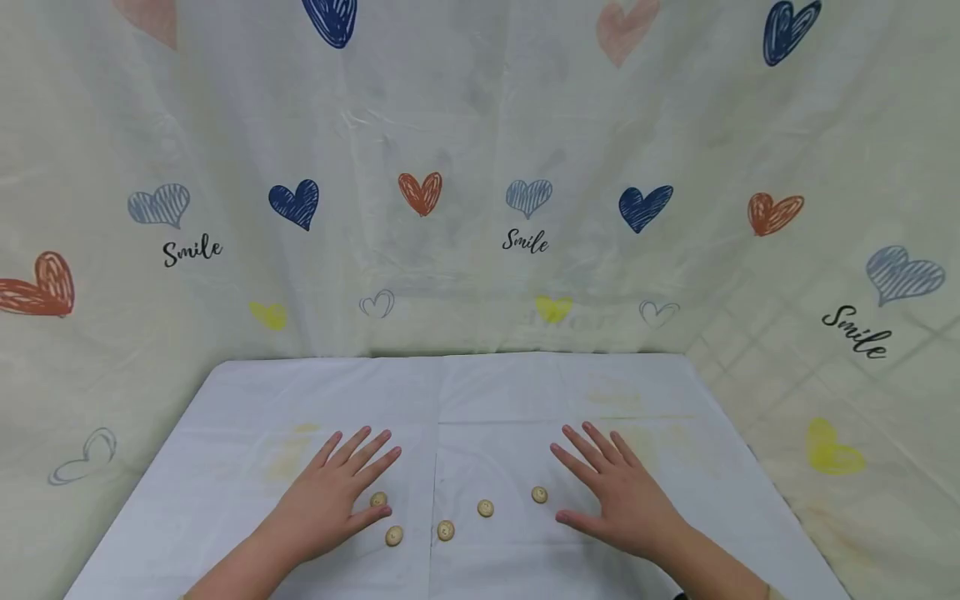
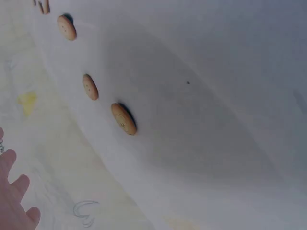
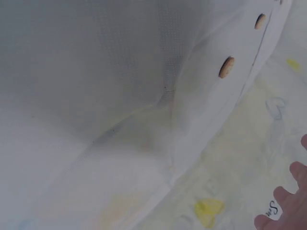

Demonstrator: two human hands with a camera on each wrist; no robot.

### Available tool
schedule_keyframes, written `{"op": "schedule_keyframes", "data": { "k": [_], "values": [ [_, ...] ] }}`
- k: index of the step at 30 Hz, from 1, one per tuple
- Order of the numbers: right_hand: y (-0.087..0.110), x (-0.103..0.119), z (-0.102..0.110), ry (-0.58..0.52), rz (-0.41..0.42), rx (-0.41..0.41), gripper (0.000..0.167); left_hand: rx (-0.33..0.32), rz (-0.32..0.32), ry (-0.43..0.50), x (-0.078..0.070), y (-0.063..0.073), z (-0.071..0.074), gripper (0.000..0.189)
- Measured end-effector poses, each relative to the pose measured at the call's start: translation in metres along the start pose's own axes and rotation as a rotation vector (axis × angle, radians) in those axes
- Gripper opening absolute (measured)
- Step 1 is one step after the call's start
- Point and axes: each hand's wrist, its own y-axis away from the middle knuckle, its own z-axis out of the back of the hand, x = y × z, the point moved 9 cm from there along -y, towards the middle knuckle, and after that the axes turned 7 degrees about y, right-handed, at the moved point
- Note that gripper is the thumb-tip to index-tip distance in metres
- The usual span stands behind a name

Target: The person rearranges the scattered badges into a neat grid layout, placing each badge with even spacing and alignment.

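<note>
Several small, round, tan wooden buttons lie apart on the white-covered table (image 1: pixel 495 450). My left hand (image 1: pixel 330 500) is held over the left part with fingers spread. One button (image 1: pixel 378 499) shows between its thumb and forefinger, and another button (image 1: pixel 393 536) lies just below the thumb tip. Toward the middle are a third button (image 1: pixel 446 531) and a button (image 1: pixel 486 508) farther right. The rightmost button (image 1: pixel 539 495) lies left of my right hand (image 1: pixel 630 500), whose fingers are also spread. Neither hand holds anything. Dark marks show on a button (image 2: pixel 123 119) in the left wrist view.
Behind the table hangs a pale curtain (image 1: pixel 465 125) printed with hearts and "Smile". The table's back edge runs along its foot. Fold lines and faint yellow stains mark the white cloth. A small dark object (image 1: pixel 681 596) shows beside the right forearm.
</note>
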Motion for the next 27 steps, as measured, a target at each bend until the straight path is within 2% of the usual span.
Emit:
{"op": "schedule_keyframes", "data": {
  "k": [4,9,14,17,23,27],
  "values": [
    [-0.003,0.000,-0.003,-0.062,0.032,0.035,0.080,0.016,0.052,0.073,0.013,0.007,-0.005,0.070],
    [-0.005,-0.002,-0.015,-0.151,0.058,0.131,0.068,0.054,0.134,0.174,0.030,0.017,-0.008,0.068],
    [-0.008,-0.005,-0.028,-0.241,0.041,0.230,0.058,0.064,0.194,0.245,0.045,0.025,-0.013,0.064],
    [-0.010,-0.005,-0.034,-0.310,0.034,0.280,0.049,0.095,0.244,0.293,0.054,0.030,-0.018,0.063],
    [-0.017,-0.004,-0.049,-0.380,0.077,0.341,0.037,0.212,0.433,0.506,0.074,0.041,-0.028,0.059],
    [-0.025,-0.004,-0.057,-0.392,0.097,0.372,0.037,0.247,0.545,0.615,0.084,0.045,-0.030,0.056]
  ]
}}
